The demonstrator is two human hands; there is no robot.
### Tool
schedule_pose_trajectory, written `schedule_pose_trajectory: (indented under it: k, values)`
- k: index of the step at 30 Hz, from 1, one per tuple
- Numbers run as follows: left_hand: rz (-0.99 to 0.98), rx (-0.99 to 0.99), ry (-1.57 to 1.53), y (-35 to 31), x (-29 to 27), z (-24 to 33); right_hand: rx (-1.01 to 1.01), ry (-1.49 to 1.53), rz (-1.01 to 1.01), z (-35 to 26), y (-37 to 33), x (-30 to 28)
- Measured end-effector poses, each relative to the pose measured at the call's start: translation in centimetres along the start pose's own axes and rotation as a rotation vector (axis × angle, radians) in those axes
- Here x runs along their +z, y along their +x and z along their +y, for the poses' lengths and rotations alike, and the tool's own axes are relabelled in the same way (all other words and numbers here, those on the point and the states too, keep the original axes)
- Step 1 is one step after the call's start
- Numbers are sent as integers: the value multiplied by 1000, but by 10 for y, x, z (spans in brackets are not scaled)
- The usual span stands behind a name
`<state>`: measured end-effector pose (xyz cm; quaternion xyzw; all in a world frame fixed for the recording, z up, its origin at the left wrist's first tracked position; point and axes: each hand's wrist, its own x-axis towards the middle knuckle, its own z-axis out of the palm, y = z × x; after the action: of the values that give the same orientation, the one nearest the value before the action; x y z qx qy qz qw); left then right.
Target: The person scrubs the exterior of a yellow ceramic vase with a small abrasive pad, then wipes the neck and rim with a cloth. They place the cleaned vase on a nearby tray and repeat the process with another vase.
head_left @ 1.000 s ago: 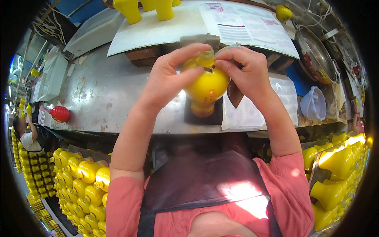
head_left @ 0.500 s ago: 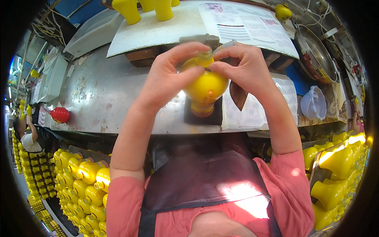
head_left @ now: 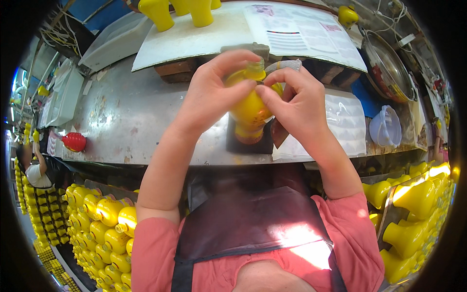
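A glossy yellow gourd-shaped bottle (head_left: 250,109) with a clear threaded glass neck stands on a dark pad (head_left: 265,145) on the metal bench. My left hand (head_left: 216,90) wraps round its upper left side, thumb and fingers closed about the shoulder below the neck. My right hand (head_left: 296,95) is at the bottle's right shoulder, thumb and forefinger pinched together near a small dark spot. Within the right hand sits a tool with a white wrapped handle (head_left: 288,64) and a brown pointed blade (head_left: 278,134). The rest of the tool is hidden by my fingers.
A white board (head_left: 204,41) on bricks bears yellow vessels and printed sheets. A pale plastic bucket (head_left: 386,126) and a large metal pan (head_left: 389,65) stand at right; a red ribbed object (head_left: 74,142) lies left. Stacked yellow bottles (head_left: 109,211) flank me on both sides.
My right hand has shifted slightly, its forearm drawn inward. The tool's blade has moved left toward the bottle, and more of its white handle shows. My left hand keeps its hold.
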<state>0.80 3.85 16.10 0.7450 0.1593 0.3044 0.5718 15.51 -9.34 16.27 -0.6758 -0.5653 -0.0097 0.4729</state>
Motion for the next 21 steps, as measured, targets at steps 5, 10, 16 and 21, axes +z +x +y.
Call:
schedule_pose_trajectory:
  k: [5,10,16,21]
  values:
    - [17,13,17,-1,2,1,131,43,32,0,0,7]
    - [19,13,18,-1,3,0,171,95,0,5,1,2]
    - [41,31,-17,2,2,-3,386,320,-295,19,0,-12]
    - [102,-26,-35,9,1,-4,151,77,-304,13,-5,-11]
